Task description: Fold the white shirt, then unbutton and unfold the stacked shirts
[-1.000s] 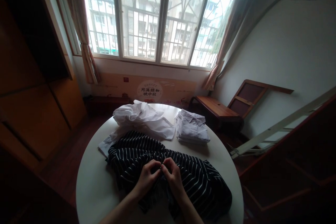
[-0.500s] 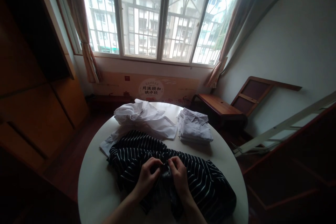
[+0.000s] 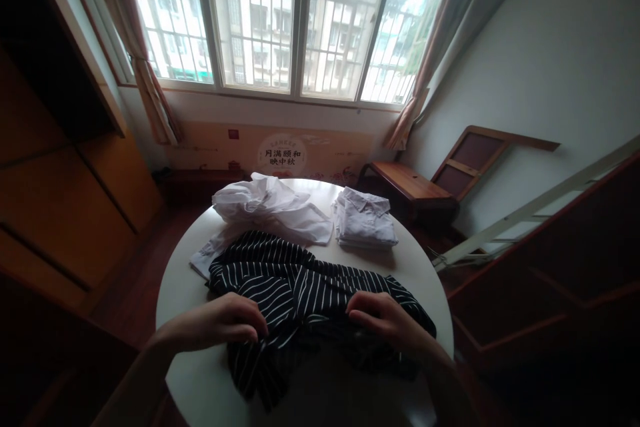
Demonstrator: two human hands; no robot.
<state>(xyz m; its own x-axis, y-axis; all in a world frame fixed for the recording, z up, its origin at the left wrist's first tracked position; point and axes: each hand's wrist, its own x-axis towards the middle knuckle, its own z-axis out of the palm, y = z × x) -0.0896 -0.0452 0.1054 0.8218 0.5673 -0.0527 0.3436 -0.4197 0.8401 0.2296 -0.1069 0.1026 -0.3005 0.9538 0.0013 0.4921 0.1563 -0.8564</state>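
A black shirt with thin white stripes (image 3: 300, 287) lies spread and rumpled across the near half of a round white table (image 3: 185, 280). My left hand (image 3: 227, 323) rests palm down on the shirt's left near edge, fingers curled onto the cloth. Over on the shirt's right near part my right hand (image 3: 383, 320) presses down the same way. The two hands are well apart. Whether either one pinches the fabric I cannot tell.
A crumpled white garment (image 3: 270, 210) lies at the table's far left, with a neat stack of folded pale shirts (image 3: 365, 227) at the far right. Beyond stand a barred window (image 3: 295, 20), a low wooden bench (image 3: 407, 190), and a dark wardrobe (image 3: 55, 167) on the left.
My hands were together at the shirt's middle, fingers working one spot. They have moved apart to its left and right sides, and the shirt now lies flatter and wider.
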